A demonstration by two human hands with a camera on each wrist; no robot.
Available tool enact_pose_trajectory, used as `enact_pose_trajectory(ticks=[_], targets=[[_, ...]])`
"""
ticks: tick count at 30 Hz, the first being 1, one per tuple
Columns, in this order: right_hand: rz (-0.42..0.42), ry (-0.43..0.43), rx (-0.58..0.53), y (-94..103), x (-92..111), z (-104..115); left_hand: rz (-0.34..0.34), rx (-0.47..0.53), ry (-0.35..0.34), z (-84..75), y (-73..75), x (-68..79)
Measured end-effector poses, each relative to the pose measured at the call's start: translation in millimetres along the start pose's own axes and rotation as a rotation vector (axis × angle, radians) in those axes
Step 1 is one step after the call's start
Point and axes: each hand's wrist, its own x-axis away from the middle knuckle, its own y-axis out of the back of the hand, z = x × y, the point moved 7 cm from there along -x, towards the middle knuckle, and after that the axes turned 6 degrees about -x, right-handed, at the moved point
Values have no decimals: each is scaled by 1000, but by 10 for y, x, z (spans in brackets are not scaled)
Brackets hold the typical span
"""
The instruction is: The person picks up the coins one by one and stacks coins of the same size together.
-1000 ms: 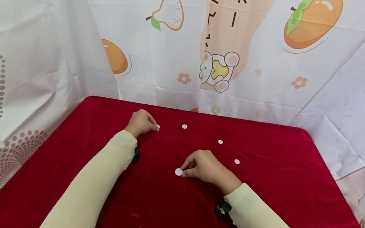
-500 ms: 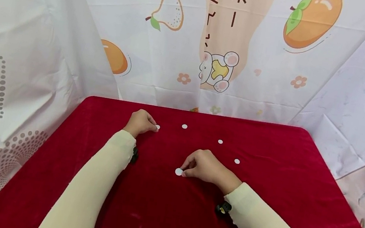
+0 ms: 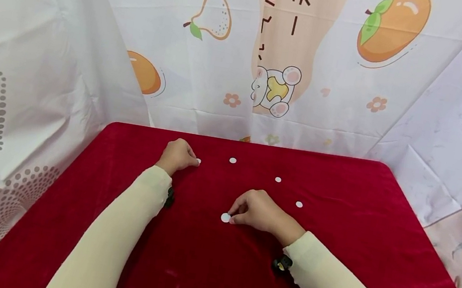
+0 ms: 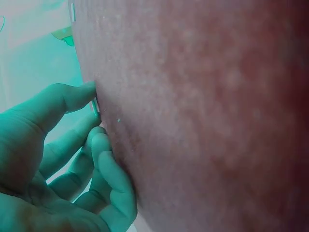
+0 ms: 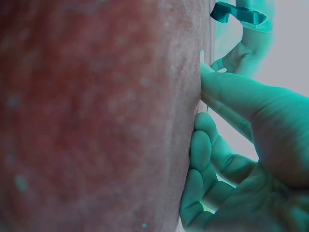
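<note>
At the left, the left hand (image 3: pixel 176 155) pinches a white disc (image 3: pixel 198 161) between thumb and finger, the thumb hiding part of it. A second disc (image 3: pixel 233 160) lies near the far edge of the red-covered table (image 3: pixel 175 266). Nearer, the right hand (image 3: pixel 259 210) pinches a third disc (image 3: pixel 226 218), its right rim covered by fingertips. On the curtain (image 3: pixel 234 64) behind, 一天 reads sideways; the column beside it is cut off, partly illegible. Further right lie a fourth disc (image 3: pixel 278 179) and fifth disc (image 3: pixel 299 204), both blank.
</note>
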Motion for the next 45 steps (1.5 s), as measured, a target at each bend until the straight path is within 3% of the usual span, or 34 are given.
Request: enact_pose_trajectory(ticks=[7, 16, 25, 37, 45], targets=[[-2, 9, 6, 15, 6, -6, -4, 5, -3, -37, 89, 30], [5, -10, -13, -3, 4, -30, 9, 27, -25, -70, 82, 92], [1, -17, -17, -4, 9, -27, -11, 111, -67, -177, 145, 222], [7, -8, -16, -6, 1, -3, -46, 121, -113, -231, 228, 383], [3, -17, -27, -6, 7, -1, -14, 122, -162, -321, 237, 543]])
